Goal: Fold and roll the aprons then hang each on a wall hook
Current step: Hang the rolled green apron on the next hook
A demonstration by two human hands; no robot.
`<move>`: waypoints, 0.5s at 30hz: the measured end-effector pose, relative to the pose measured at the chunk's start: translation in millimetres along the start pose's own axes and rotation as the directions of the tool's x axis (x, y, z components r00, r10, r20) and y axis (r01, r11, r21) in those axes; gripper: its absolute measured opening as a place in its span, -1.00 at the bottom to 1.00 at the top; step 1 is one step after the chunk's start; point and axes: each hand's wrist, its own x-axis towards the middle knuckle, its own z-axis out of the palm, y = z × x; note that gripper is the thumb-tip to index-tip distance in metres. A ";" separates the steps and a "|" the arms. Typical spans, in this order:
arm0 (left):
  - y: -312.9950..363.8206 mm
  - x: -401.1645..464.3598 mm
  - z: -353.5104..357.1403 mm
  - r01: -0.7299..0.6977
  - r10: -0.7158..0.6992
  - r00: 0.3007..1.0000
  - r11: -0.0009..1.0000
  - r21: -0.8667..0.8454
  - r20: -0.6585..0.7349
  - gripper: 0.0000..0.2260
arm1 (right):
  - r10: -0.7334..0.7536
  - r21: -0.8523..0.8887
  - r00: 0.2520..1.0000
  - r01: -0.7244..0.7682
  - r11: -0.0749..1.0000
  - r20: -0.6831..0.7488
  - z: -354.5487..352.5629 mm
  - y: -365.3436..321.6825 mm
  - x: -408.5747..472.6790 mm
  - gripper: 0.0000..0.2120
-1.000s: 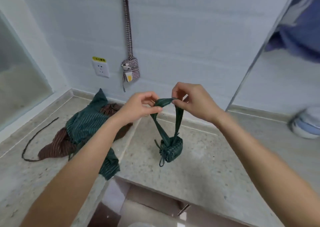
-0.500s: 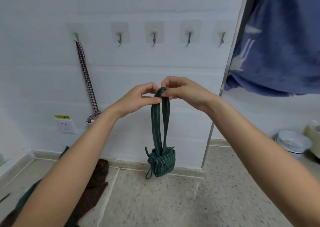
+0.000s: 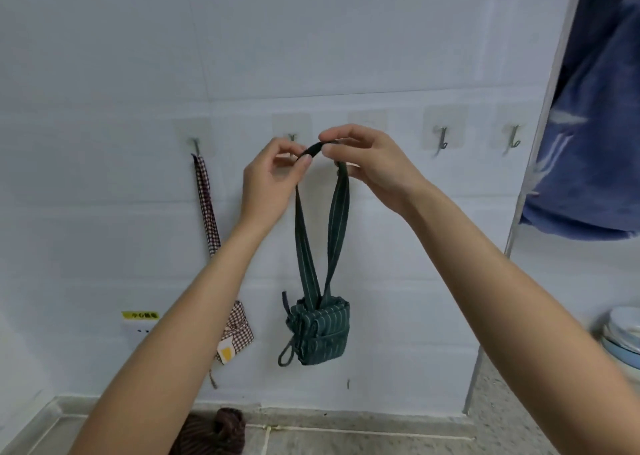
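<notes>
Raised since half a second ago, both hands now lift the green apron's strap loop (image 3: 313,150) to the row of wall hooks, up from chest height, and the view has tilted up off the speckled surface (image 3: 363,437); a white tiled wall (image 3: 104,56) fills the room, its grey skirting meeting the surface at the bottom edge; at left a checked apron (image 3: 239,333) hangs rolled from the first hook (image 3: 196,146), beside a wall socket (image 3: 138,326) with a yellow label; a brown striped apron (image 3: 211,434) lies bunched on the surface below; the left hand (image 3: 268,180) pinches the loop, thumb and forefinger fingers (image 3: 302,163) closed on the strap just below the second hook (image 3: 291,138); the right hand (image 3: 367,163) pinches the loop's top, fingers clamped on it; the green striped apron (image 3: 320,330) dangles rolled beneath, clear of the surface; two bare hooks (image 3: 441,142) follow at right; a blue cloth (image 3: 588,142) hangs past a metal edge, above stacked bowls (image 3: 623,336).
</notes>
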 end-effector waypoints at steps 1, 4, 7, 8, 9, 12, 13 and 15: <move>-6.6 6.1 -3.9 -0.040 0.043 0.998 0.997 0.062 -0.053 -0.92 | -0.006 -0.010 1.000 0.006 1.000 -0.019 6.4 0.1 6.8 -0.87; -22.0 19.2 -12.3 -0.070 0.089 0.985 0.989 0.128 -0.149 -0.93 | -0.036 0.001 0.997 0.036 0.999 -0.065 23.7 3.9 24.9 -0.83; -33.7 26.4 -16.4 -0.090 0.128 0.971 0.978 0.186 -0.200 -0.94 | -0.067 -0.047 0.988 0.061 0.997 -0.139 35.1 13.2 39.6 -0.83; -36.7 27.2 -16.9 -0.104 0.151 0.968 0.968 0.227 -0.202 -0.94 | -0.079 -0.089 0.980 0.063 0.994 -0.184 37.5 17.0 43.6 -0.84; -39.2 26.7 -16.8 -0.117 0.173 0.966 0.955 0.272 -0.191 -0.94 | -0.104 -0.159 0.965 0.067 0.985 -0.241 39.4 21.7 46.8 -0.85; -41.0 22.0 -15.9 -0.140 0.194 0.971 0.934 0.328 -0.141 -0.89 | -0.177 -0.333 0.911 0.046 0.942 -0.374 43.1 32.7 49.7 -0.90; -42.6 19.2 -16.7 -0.143 0.193 0.974 0.931 0.337 -0.119 -0.87 | -0.191 -0.359 0.901 0.043 0.932 -0.389 45.5 36.9 48.8 -0.91; -44.9 14.9 -17.0 -0.156 0.192 0.979 0.918 0.363 -0.063 -0.85 | -0.242 -0.444 0.886 0.046 0.895 -0.396 49.7 43.2 44.6 -0.92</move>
